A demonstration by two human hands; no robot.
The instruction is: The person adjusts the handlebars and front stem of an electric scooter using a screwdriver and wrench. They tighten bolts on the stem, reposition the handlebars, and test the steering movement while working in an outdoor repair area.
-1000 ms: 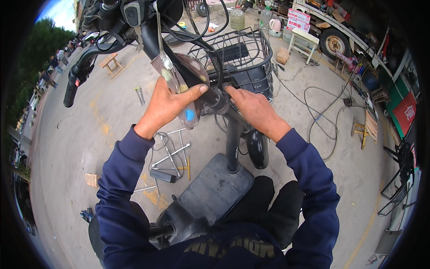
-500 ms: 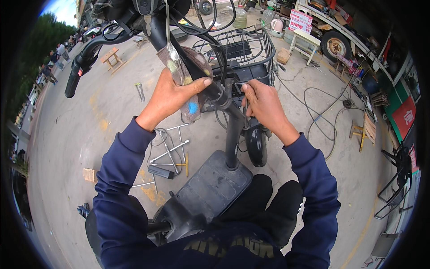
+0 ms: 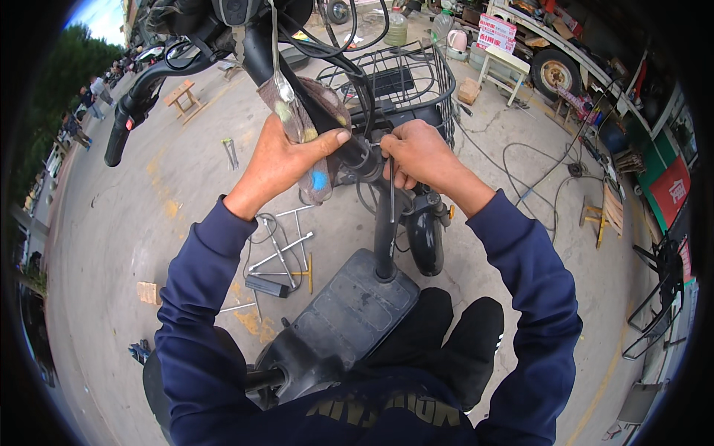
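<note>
A black electric scooter with a footboard stands before me, its steering column slanting up to the handlebar. My left hand is closed around the column, thumb lying across its front. A stained grey-brown cloth with a blue spot is wrapped behind the column under that hand. Beside the column's clamp collar, my right hand pinches a thin, bent metal hex key. The key's long arm points down; its short end meets the collar area, though fingers partly hide the contact.
A wire basket and black front fender lie beyond the column. Metal T-handle tools and a black box with a cable rest on the ground at left. Hoses loop across the right; a white bench stands behind.
My right hand has moved left, closer to the column, turning the hex key with it so the long arm now shows in front of the lower tube. My left hand stays put.
</note>
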